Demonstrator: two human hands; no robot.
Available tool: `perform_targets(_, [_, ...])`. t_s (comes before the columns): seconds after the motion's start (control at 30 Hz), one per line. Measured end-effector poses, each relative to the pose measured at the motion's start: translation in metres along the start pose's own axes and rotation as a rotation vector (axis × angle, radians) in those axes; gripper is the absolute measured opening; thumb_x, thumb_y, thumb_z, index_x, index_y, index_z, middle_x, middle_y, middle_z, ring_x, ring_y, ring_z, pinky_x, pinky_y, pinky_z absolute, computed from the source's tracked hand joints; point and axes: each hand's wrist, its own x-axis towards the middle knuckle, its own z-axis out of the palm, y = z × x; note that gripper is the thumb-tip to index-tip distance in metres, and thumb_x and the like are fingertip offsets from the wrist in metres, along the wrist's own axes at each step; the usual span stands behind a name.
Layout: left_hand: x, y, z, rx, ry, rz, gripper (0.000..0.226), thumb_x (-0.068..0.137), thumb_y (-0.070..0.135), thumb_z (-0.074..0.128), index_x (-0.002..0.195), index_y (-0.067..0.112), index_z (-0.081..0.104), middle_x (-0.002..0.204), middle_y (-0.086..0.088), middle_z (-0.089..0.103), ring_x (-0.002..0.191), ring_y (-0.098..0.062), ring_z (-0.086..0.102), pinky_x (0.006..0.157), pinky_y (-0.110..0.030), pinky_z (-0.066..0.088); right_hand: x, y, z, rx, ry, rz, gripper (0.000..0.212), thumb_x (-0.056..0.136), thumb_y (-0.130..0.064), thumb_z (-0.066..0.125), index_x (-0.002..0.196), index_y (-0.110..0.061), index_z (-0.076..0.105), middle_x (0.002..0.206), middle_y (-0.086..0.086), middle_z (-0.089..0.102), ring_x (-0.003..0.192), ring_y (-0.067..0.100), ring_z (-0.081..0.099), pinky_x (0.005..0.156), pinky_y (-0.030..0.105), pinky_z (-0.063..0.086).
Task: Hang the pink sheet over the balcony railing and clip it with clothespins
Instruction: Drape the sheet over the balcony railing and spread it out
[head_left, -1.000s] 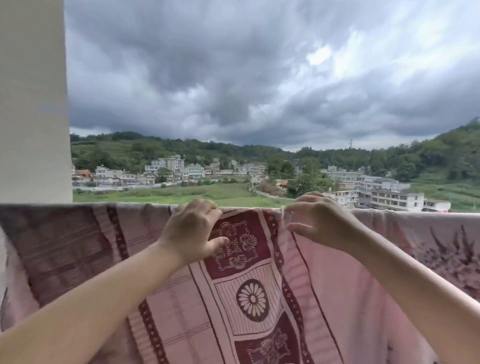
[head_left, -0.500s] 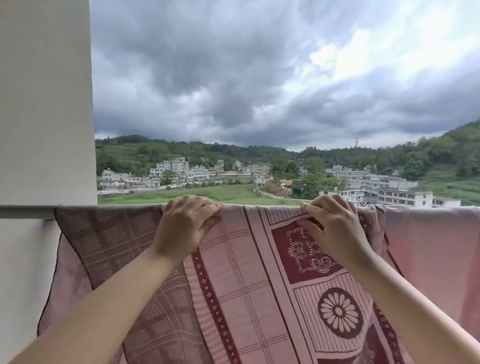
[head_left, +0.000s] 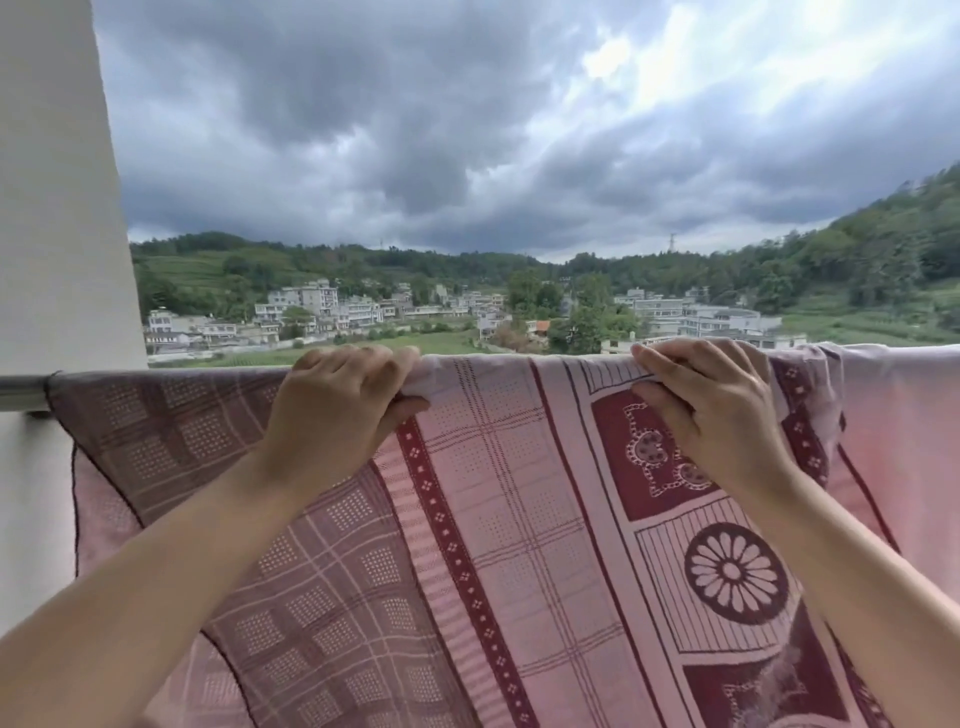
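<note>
A pink sheet (head_left: 519, 493) with dark red checks and flower patterns hangs over the metal balcony railing (head_left: 21, 387), whose bare end shows only at the far left. My left hand (head_left: 332, 410) grips the sheet's top fold on the rail, fingers curled over it. A little to the right, my right hand (head_left: 711, 410) also grips the top fold, fingers curled on the cloth. The sheet's left edge lies close to the wall. No clothespins are in view.
A white wall or pillar (head_left: 57, 208) rises at the left, where the railing meets it. Beyond the rail lie open air, fields, white houses (head_left: 311, 312) and wooded hills under dark clouds.
The patterned sheet has slid to the right along the rail relative to my hands, and the view has turned left. The bare end of the railing now shows at the wall.
</note>
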Motion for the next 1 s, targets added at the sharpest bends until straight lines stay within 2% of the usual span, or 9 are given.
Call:
perform_targets(0.23, [0.001, -0.007, 0.005, -0.097, 0.079, 0.068, 0.058, 0.095, 0.044, 0.017, 0.106, 0.007, 0.061, 0.085, -0.012, 0.074, 0.069, -0.027, 0.071, 0.063, -0.04, 0.057, 0.011, -0.008, -0.008, 0.1, 0.014, 0.013, 0.043, 0.087, -0.04, 0.047, 0.082, -0.006, 0.073, 0.078, 0.007, 0.071, 0.075, 0.024, 0.061, 0.066, 0.041, 0.052])
perform_targets(0.4, [0.002, -0.013, 0.005, -0.07, 0.039, 0.11, 0.055, 0.095, 0.045, 0.012, 0.11, 0.007, 0.048, 0.079, -0.009, 0.074, 0.062, -0.023, 0.07, 0.056, -0.034, 0.057, 0.015, -0.015, -0.009, 0.047, 0.01, 0.044, 0.048, 0.088, -0.041, 0.044, 0.074, -0.004, 0.071, 0.071, 0.007, 0.07, 0.076, 0.013, 0.052, 0.066, 0.034, 0.047])
perform_targets(0.53, [0.004, -0.021, 0.001, -0.088, 0.073, 0.194, 0.056, 0.093, 0.044, 0.021, 0.106, 0.003, 0.057, 0.072, -0.009, 0.073, 0.052, -0.022, 0.068, 0.047, -0.033, 0.056, 0.031, -0.027, -0.009, -0.082, -0.07, 0.042, 0.034, 0.078, -0.031, 0.052, 0.069, -0.003, 0.07, 0.062, 0.006, 0.064, 0.065, 0.024, 0.057, 0.065, 0.037, 0.051])
perform_targets(0.6, [0.007, -0.024, -0.002, -0.145, 0.103, 0.231, 0.059, 0.095, 0.042, 0.021, 0.101, 0.003, 0.066, 0.071, -0.007, 0.074, 0.051, -0.022, 0.068, 0.042, -0.032, 0.056, 0.044, -0.033, -0.005, -0.141, -0.122, -0.003, 0.028, 0.075, -0.029, 0.058, 0.067, -0.004, 0.07, 0.061, 0.005, 0.064, 0.067, 0.023, 0.054, 0.07, 0.033, 0.044])
perform_targets(0.67, [0.012, -0.027, -0.003, -0.229, 0.089, 0.24, 0.038, 0.089, 0.034, 0.043, 0.094, 0.008, 0.07, 0.065, -0.004, 0.074, 0.046, -0.019, 0.067, 0.034, -0.03, 0.053, 0.059, -0.042, -0.001, -0.175, -0.194, -0.033, 0.023, 0.073, -0.025, 0.064, 0.065, -0.004, 0.069, 0.059, 0.004, 0.06, 0.074, 0.016, 0.043, 0.072, 0.027, 0.036])
perform_targets(0.73, [0.02, -0.031, -0.008, -0.208, 0.057, 0.233, 0.01, 0.075, 0.019, 0.069, 0.082, 0.012, 0.071, 0.052, 0.001, 0.069, 0.036, -0.013, 0.061, 0.029, -0.023, 0.048, 0.078, -0.055, 0.007, -0.173, -0.284, -0.018, 0.018, 0.072, -0.02, 0.066, 0.064, -0.004, 0.069, 0.059, 0.003, 0.058, 0.073, 0.012, 0.039, 0.073, 0.032, 0.043])
perform_targets(0.8, [0.028, -0.034, -0.019, -0.101, -0.077, 0.21, 0.006, 0.079, 0.016, 0.068, 0.084, 0.013, 0.066, 0.057, 0.005, 0.064, 0.044, -0.011, 0.06, 0.041, -0.02, 0.052, 0.096, -0.067, 0.014, -0.122, -0.401, 0.073, 0.015, 0.078, -0.014, 0.064, 0.069, -0.004, 0.07, 0.064, 0.006, 0.066, 0.067, 0.015, 0.051, 0.074, 0.038, 0.052])
perform_targets(0.9, [0.044, -0.058, -0.027, 0.037, -0.275, 0.083, 0.024, 0.097, 0.03, 0.037, 0.103, 0.016, 0.056, 0.072, 0.006, 0.047, 0.07, -0.013, 0.05, 0.074, -0.023, 0.051, 0.126, -0.075, 0.031, -0.073, -0.546, 0.249, 0.021, 0.086, -0.013, 0.055, 0.076, -0.001, 0.069, 0.07, 0.014, 0.07, 0.056, 0.02, 0.059, 0.065, 0.034, 0.056])
perform_targets(1.0, [0.072, -0.094, -0.02, 0.23, -0.337, -0.085, 0.025, 0.095, 0.029, 0.043, 0.098, 0.013, 0.061, 0.077, 0.0, 0.049, 0.076, -0.018, 0.051, 0.075, -0.03, 0.046, 0.165, -0.078, 0.055, 0.073, -0.699, 0.474, 0.023, 0.085, -0.004, 0.051, 0.072, 0.008, 0.066, 0.069, 0.015, 0.071, 0.049, 0.021, 0.057, 0.052, 0.025, 0.05])
